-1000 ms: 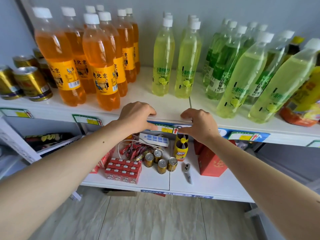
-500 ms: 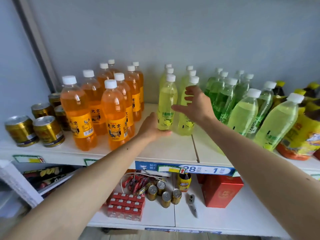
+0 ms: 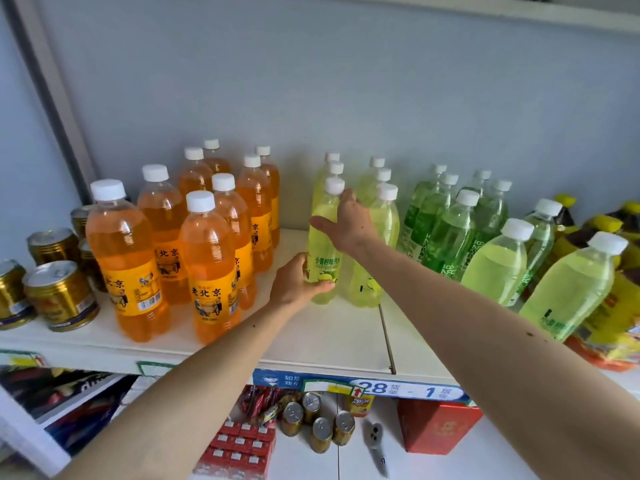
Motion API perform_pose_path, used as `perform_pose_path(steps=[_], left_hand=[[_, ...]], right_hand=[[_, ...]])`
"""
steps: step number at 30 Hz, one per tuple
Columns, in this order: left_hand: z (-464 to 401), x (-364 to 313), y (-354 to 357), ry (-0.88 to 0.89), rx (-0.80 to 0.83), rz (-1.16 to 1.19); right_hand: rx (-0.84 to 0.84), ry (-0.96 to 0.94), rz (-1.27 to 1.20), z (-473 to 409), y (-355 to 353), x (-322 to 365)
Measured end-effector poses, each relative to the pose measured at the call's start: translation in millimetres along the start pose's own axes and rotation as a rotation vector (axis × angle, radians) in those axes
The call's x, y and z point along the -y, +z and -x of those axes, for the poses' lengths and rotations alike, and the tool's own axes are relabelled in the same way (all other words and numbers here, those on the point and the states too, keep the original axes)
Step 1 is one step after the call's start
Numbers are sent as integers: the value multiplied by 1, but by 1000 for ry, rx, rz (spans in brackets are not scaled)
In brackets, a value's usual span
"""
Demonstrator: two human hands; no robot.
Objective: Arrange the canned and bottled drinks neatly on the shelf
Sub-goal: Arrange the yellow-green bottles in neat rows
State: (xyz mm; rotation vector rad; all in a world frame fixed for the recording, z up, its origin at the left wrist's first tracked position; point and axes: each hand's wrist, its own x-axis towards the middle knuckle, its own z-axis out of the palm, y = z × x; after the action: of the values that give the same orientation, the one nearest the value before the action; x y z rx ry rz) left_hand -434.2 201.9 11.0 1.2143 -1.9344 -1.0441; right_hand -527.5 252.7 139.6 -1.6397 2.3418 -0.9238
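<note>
We see the shelf beneath both hands, orange bottles left of them, green bottles to their right. Our left hand grips the front lemon bottle low; our right hand spreads loosely against its shoulder.

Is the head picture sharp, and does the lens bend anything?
Head view: middle sharp, label on the yellow-green bottle under the hands readable; the shelf edge bows, light green bottles at right lean outward; soft even light, no strong glare.
</note>
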Motion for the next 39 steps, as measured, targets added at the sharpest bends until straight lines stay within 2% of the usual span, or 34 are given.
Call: perform_pose_path(steps=[4,11,20,30,35,39], left_hand=[[7,1,-11,15,17,91],[22,-22,-35,-23,87,226],[18,-19,-35,-60,98,212],[-3,10,-13,24,57,1],[0,10,-12,101,69,-150],[4,4,-15,113,81,-320]], right_hand=[[-2,-48,22,-9,-8,3],[10,-22,-10,-19,-26,17],[20,-21,2,-23,-20,13],[-57,-59,-28,-14,-5,-6],[-37,-94,44,-9,-13,-6],[-153,-147,-75,5,-36,-9]])
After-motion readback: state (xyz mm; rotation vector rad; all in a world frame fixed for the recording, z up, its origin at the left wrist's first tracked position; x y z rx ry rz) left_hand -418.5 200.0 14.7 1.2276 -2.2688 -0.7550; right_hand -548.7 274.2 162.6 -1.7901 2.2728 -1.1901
